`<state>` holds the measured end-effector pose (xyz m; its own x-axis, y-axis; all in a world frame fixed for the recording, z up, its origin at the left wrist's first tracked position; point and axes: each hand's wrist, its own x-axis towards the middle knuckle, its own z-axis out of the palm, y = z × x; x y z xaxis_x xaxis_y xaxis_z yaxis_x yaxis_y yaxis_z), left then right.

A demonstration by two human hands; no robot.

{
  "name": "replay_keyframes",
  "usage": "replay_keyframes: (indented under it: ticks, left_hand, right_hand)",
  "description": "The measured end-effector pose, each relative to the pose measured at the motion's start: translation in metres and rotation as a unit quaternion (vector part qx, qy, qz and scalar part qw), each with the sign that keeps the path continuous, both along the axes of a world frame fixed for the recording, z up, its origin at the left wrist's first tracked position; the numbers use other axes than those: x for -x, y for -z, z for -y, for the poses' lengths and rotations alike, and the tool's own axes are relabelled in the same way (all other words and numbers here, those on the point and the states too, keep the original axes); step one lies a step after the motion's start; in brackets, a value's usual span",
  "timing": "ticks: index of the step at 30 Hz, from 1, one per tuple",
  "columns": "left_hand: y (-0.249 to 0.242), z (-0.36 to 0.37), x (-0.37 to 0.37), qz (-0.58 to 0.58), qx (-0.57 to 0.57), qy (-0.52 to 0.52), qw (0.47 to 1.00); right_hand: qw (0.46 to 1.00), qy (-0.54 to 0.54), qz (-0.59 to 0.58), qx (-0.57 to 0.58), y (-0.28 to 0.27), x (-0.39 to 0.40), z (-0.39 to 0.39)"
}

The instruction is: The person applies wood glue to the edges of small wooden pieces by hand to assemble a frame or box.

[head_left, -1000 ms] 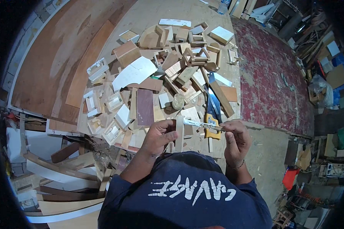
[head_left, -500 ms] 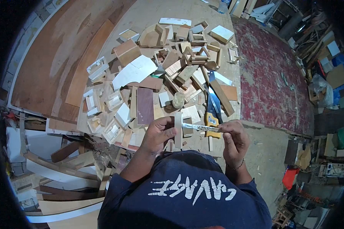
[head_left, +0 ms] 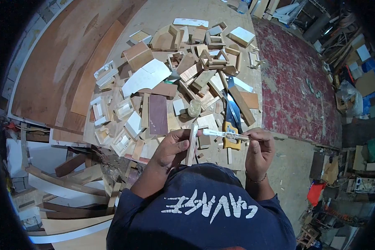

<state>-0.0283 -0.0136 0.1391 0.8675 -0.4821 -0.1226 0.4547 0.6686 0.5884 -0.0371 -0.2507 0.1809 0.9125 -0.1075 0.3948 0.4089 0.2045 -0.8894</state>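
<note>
My left hand [head_left: 171, 151] is closed around a narrow flat strip of wood [head_left: 191, 143], holding it up on edge and slightly tilted. My right hand [head_left: 261, 151] pinches the handle end of a slim brush [head_left: 225, 134] whose tip and shaft are coated in something white. The brush tip points left, close to the upper part of the strip and seemingly just apart from it. Beyond the hands stands a small round translucent container [head_left: 194, 108]. A hand saw [head_left: 231, 143] with a yellow handle lies under and behind the brush.
Wooden offcuts and small box-like pieces [head_left: 214, 62] are heaped over the worktable [head_left: 125, 37]. A purple-brown board [head_left: 158, 114] lies among them. Large plywood sheets [head_left: 58, 54] lean at left, above curved strips [head_left: 71, 187]. Red flooring [head_left: 296, 83] lies to the right.
The brush has drawn back slightly to the right, off the strip it seemed to touch. The strip has turned in my left hand and now tilts, showing more of its face.
</note>
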Motion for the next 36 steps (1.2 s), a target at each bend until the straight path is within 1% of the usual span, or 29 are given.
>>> replay_keyframes:
  ticks: [2,4,5,7,8,10,23,25,26,28,30,32,34,36]
  left_hand:
    - [0.001,0.001,0.001,-0.006,-0.009,-0.014,1.000]
    - [-0.002,0.003,0.001,0.003,-0.014,-0.035,0.999]
    - [-0.003,0.003,0.001,0.013,-0.020,-0.055,0.998]
    - [0.001,0.002,0.000,0.025,-0.022,-0.065,0.997]
    - [0.002,0.002,-0.001,0.038,-0.024,-0.074,0.996]
    - [-0.003,0.004,-0.001,0.039,-0.022,-0.075,0.996]
    - [0.008,-0.001,-0.001,0.068,-0.070,-0.059,0.993]
    - [0.008,0.000,-0.001,0.063,-0.080,-0.072,0.992]
    - [0.007,0.000,-0.001,0.058,-0.091,-0.084,0.991]
    - [0.000,0.001,-0.001,0.061,-0.098,-0.100,0.988]
    - [-0.002,0.001,-0.002,0.064,-0.106,-0.115,0.986]
    - [-0.001,0.000,-0.002,0.101,-0.141,-0.146,0.974]
    - [0.003,-0.004,-0.002,0.105,-0.156,-0.154,0.970]
    - [0.010,-0.009,-0.003,0.108,-0.171,-0.161,0.966]
  right_hand:
    - [1.000,-0.015,-0.002,0.001,0.000,0.001,0.000]
    - [0.999,-0.038,0.002,0.031,0.002,0.002,0.002]
    - [0.999,-0.038,0.000,0.031,0.001,0.003,0.001]
    - [0.997,-0.033,0.016,0.067,-0.002,0.004,0.000]
    - [0.997,-0.033,0.014,0.066,-0.001,0.004,0.000]
    - [0.994,-0.021,0.033,0.104,0.000,0.003,0.001]
    - [0.994,-0.012,0.024,0.109,-0.001,0.001,0.000]
    - [0.986,-0.019,0.034,0.161,-0.002,0.000,0.005]
    - [0.986,-0.019,0.033,0.162,-0.003,0.001,0.004]
    - [0.990,-0.046,-0.022,0.129,-0.005,0.002,0.003]
    - [0.989,-0.059,-0.041,0.131,-0.004,0.001,0.003]
    - [0.987,-0.071,-0.061,0.132,-0.002,0.000,0.003]
    - [0.971,-0.085,-0.091,0.206,-0.001,-0.002,0.005]
    - [0.968,-0.087,-0.086,0.220,0.003,-0.003,0.005]
